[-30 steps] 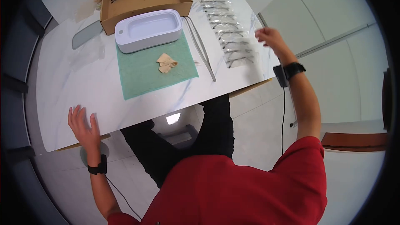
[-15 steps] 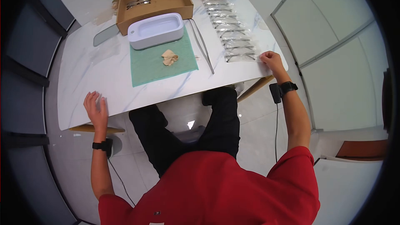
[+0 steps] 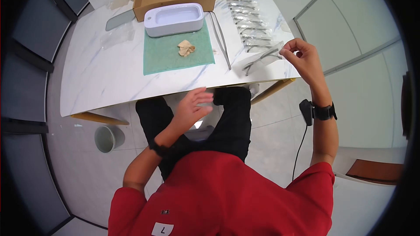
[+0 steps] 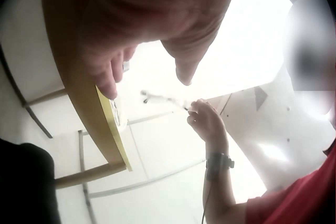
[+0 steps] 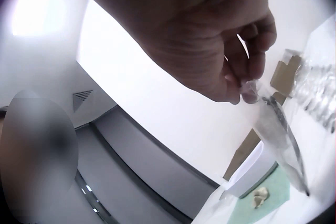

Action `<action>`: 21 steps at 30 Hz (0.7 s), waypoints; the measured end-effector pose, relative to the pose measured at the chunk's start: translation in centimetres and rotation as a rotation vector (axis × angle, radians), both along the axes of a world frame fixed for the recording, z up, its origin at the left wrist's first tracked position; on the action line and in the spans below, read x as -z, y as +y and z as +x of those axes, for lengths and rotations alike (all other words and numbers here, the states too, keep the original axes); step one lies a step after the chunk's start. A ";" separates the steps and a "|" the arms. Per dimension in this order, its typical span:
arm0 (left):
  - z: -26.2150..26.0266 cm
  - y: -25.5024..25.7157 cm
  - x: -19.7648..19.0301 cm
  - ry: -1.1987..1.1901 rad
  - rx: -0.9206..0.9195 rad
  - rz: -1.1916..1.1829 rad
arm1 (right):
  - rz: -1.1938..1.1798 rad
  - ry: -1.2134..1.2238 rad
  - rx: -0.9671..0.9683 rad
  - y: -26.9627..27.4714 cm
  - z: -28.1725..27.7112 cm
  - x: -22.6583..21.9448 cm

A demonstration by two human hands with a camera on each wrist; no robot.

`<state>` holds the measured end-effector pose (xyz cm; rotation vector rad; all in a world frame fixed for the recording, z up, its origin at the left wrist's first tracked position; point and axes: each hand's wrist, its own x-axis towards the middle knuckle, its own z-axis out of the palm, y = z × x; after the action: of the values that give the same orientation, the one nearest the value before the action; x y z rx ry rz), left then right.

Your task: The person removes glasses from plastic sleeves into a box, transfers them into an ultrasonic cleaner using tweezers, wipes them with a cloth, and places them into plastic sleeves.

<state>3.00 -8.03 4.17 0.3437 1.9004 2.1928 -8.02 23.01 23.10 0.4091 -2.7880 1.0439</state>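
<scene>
My right hand pinches the corner of a clear plastic bag holding a pair of glasses, above the table's right front part. In the right wrist view the bagged glasses hang slanting down from thumb and fingertips. My left hand is in the air over the lap, by the table's front edge, fingers spread and holding nothing. A row of several more bagged glasses lies just beyond the right hand. A crumpled beige cloth rests on a green mat.
On the mat's back edge stands a white ultrasonic cleaner with an open basin. Behind it is a cardboard box with several glasses inside. Long metal tweezers lie right of the mat. Empty plastic bags and a grey lid lie at left.
My right hand has come down to the row's near end, taken the nearest bagged glasses and lifted them. My left hand has left the table's left front edge and moved right, over the lap.
</scene>
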 end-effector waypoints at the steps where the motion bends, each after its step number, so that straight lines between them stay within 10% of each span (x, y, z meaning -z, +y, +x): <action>1: -0.4 1.1 0.2 -0.097 0.010 0.186 | 0.006 -0.009 -0.005 -0.6 0.4 -0.3; 7: -2.7 3.5 -0.2 -0.292 0.035 0.801 | -0.350 -0.257 -0.149 -3.1 1.7 0.9; 21: -1.9 1.9 0.9 -0.334 -0.140 0.733 | -0.337 -0.593 -0.359 -4.2 0.6 4.5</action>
<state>1.11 -6.17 3.31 -0.0553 0.9316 2.7608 -7.42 18.85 18.58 0.6617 -2.9829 1.9639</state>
